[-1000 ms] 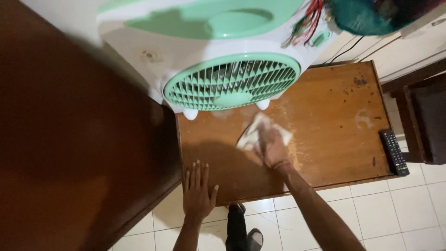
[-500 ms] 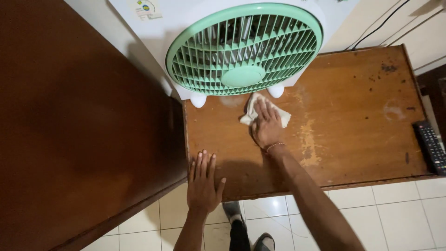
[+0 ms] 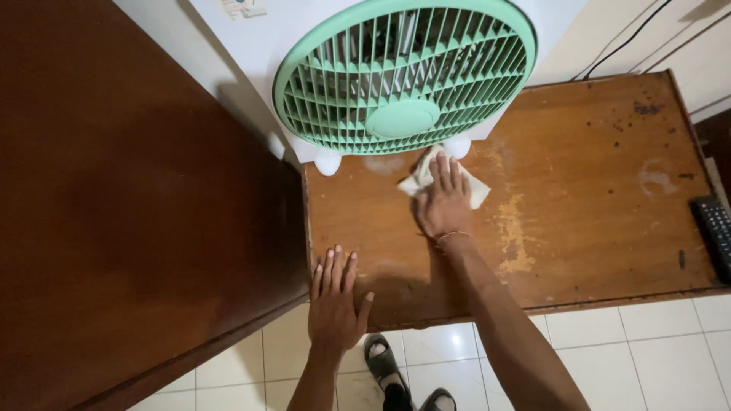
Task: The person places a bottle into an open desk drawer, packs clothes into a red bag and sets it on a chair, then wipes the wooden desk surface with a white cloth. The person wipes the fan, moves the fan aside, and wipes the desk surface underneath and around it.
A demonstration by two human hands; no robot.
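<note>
Looking near to far from the head view: sandalled feet (image 3: 403, 377) stood on the white tiled floor (image 3: 655, 350), just in front of the surface's near edge.

Left hand (image 3: 333, 304) lay flat on the near edge of the wooden surface (image 3: 594, 175), fingers spread, holding nothing, apparently as a brace. Dark wooden cabinet (image 3: 137, 198) sat just beside it on the left.

Right hand (image 3: 443, 204) was further in, palm down, fingers together and pressed flat on a white cloth (image 3: 478, 190). No pinch; the grip was a flat press, cloth trapped between palm and surface. A thin bracelet (image 3: 451, 236) showed at the wrist.

Cloth: small, crumpled, off-white, corners sticking out left and right of the fingers. It lay near the middle of the surface, just in front of the fan's feet, close to touching the right one.

My read on doing the wipe well: keep the palm flat with even pressure, keep the cloth bunched under the fingers so it doesn't slide out, work short strokes, and stay off the fan's feet so the fan doesn't shift. The left hand's brace looked sound.

Surface finish was worn, with pale scuffed patches (image 3: 512, 228) right of the hand and a faint ring mark (image 3: 655, 179) further right.

Behind: a white box fan with mint-green round grille (image 3: 403, 76), standing on small white feet (image 3: 329, 164). A black remote control (image 3: 714, 232) lay at the far right edge, well apart. Cables (image 3: 632, 38) ran along the wall behind.
</note>
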